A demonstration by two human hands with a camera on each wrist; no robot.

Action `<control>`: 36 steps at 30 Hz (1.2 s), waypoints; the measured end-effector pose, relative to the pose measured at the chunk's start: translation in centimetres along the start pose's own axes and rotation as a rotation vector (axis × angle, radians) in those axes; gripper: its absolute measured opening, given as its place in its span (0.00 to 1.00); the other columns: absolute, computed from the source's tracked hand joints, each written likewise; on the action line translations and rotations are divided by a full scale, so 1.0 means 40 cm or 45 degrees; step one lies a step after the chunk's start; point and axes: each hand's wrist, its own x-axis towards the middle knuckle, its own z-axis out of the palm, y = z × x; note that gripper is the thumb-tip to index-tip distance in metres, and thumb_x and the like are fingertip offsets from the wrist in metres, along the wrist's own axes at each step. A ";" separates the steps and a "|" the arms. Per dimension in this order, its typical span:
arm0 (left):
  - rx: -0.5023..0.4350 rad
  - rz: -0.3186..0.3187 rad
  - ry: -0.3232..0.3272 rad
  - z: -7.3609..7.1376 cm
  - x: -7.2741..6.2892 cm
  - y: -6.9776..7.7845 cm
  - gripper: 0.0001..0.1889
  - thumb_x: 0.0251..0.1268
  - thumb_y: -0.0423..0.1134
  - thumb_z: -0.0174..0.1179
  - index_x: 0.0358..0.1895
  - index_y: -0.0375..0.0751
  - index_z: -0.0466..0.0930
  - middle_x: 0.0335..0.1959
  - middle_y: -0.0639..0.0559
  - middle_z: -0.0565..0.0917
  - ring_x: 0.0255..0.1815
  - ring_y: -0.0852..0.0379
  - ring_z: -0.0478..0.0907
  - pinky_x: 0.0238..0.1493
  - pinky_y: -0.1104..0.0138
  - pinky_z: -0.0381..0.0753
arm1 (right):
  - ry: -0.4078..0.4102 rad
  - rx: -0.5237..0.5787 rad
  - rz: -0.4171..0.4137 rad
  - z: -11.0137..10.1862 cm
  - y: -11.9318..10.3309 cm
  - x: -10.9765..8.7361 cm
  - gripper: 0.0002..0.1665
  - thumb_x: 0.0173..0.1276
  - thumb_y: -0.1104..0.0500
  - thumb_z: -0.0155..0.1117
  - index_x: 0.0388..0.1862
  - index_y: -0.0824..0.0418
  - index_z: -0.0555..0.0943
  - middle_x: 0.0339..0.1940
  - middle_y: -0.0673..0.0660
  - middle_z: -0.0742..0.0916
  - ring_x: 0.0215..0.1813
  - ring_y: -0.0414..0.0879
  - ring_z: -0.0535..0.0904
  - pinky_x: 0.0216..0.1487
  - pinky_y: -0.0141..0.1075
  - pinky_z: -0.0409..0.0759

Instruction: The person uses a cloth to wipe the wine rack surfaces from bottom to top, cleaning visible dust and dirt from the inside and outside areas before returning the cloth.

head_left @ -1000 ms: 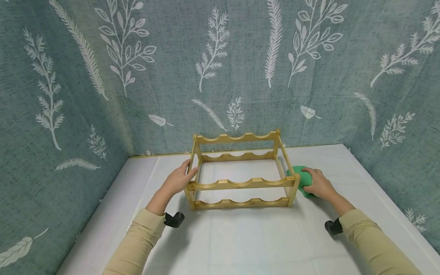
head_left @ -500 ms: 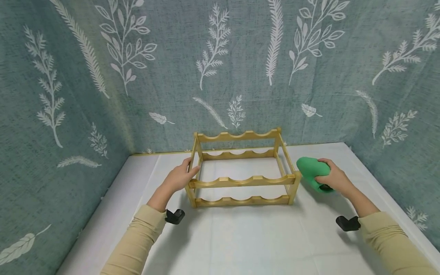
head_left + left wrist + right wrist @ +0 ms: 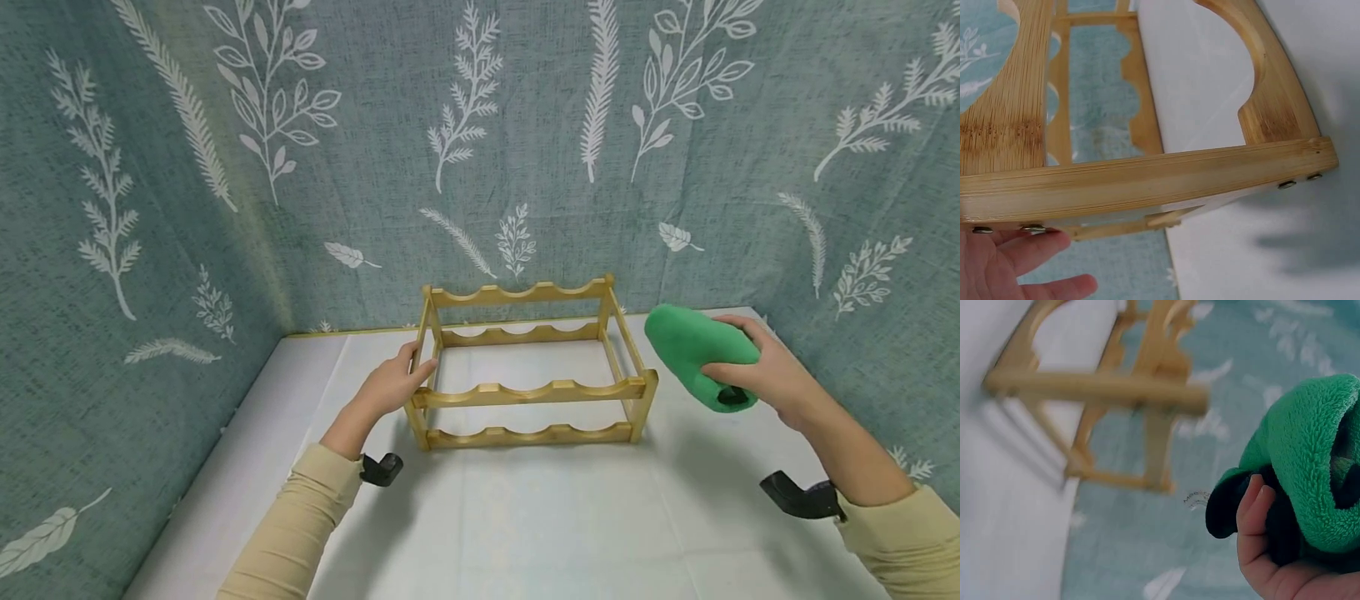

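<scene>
In the head view my right hand (image 3: 772, 367) grips a fuzzy green plush item (image 3: 693, 350) and holds it above the table, right of a wooden rack. The right wrist view shows the plush item (image 3: 1304, 444) with a dark hollow end and black parts; curled fingers (image 3: 1254, 509) press on the black part. Its exact kind is unclear. My left hand (image 3: 386, 387) rests at the left end of the wooden rack (image 3: 525, 392), which has scalloped rails. In the left wrist view, fairly straight fingers (image 3: 1035, 250) touch the rack's end piece (image 3: 1147, 184) beside its screws.
The rack stands upright on a white-covered table (image 3: 555, 517), near its back edge. Blue-green fabric (image 3: 375, 167) with white leaf prints hangs behind and on both sides. A black wrist mount (image 3: 798, 496) is strapped to each wrist.
My right hand has pulled the green plush item away from the rack's right end and lifted it, toward the right. The left hand and the rack stay in place.
</scene>
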 end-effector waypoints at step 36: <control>-0.049 -0.005 -0.038 -0.001 0.002 -0.001 0.41 0.66 0.65 0.37 0.71 0.36 0.45 0.64 0.32 0.64 0.58 0.37 0.69 0.53 0.48 0.69 | -0.575 0.108 -0.144 0.494 -0.081 0.023 0.40 0.48 0.55 0.70 0.62 0.48 0.67 0.52 0.60 0.75 0.45 0.52 0.73 0.35 0.43 0.75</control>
